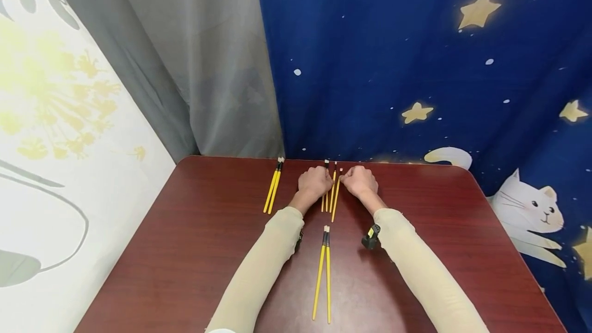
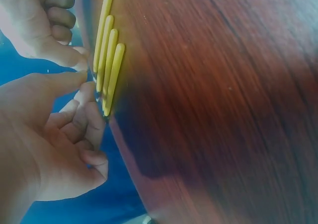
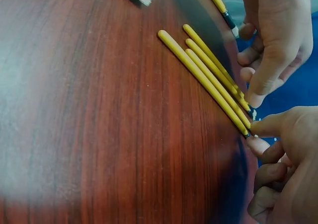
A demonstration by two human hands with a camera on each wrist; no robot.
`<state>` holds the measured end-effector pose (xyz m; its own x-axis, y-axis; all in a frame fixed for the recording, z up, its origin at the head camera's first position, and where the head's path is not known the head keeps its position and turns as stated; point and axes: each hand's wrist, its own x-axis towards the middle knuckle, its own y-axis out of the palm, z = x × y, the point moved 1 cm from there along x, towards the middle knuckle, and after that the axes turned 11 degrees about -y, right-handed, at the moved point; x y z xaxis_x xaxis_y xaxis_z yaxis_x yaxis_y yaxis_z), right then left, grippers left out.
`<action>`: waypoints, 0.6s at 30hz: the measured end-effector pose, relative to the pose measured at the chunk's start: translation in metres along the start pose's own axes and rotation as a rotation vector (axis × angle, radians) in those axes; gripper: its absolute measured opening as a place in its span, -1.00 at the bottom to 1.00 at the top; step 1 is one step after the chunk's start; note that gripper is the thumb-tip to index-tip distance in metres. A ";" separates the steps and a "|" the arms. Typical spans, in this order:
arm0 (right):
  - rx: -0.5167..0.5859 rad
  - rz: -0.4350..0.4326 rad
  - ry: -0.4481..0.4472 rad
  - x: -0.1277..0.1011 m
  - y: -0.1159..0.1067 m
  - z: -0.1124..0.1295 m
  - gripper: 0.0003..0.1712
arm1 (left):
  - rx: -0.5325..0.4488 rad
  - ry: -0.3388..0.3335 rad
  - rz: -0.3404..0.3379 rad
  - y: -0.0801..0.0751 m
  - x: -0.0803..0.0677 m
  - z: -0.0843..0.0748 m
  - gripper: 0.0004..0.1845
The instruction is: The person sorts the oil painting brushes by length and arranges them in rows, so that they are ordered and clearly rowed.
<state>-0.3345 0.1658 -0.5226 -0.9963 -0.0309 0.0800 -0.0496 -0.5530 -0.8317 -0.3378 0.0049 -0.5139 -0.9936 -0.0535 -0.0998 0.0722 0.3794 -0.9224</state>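
Note:
Several thin paintbrushes (image 1: 333, 197) with yellow handles and pale tips lie side by side near the table's far edge. My left hand (image 1: 316, 181) is over the left ones, pinching a paintbrush (image 3: 213, 64) near its dark collar with thumb and forefinger. On the other side, my right hand (image 1: 359, 181) pinches the rightmost paintbrush (image 3: 203, 80) close to its tip. The handles fan slightly toward me, their ends uneven in the left wrist view. Fingertips of both hands nearly meet there and hide part of the collars and bristles.
Two more paintbrushes (image 1: 274, 185) lie together to the left, tips at the far edge. A nearer pair (image 1: 325, 276) lies between my forearms, tips touching and handles spread. Behind the dark red table (image 1: 194, 251) hangs a blue curtain (image 1: 351, 66) beside a grey one (image 1: 226, 66).

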 end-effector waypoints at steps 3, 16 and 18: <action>-0.015 0.029 0.008 -0.002 0.003 0.000 -0.62 | 0.015 0.031 0.013 0.010 0.008 0.004 -0.60; -0.056 0.090 0.050 0.000 0.005 0.004 -0.59 | 0.102 -0.012 -0.011 0.010 -0.003 -0.008 -0.66; -0.070 0.092 0.048 0.000 0.005 0.006 -0.58 | 0.126 -0.002 -0.030 0.010 -0.004 -0.010 -0.69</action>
<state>-0.3341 0.1583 -0.5234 -0.9990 -0.0383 -0.0232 0.0390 -0.4904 -0.8706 -0.3337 0.0179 -0.5191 -0.9953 -0.0652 -0.0719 0.0528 0.2583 -0.9646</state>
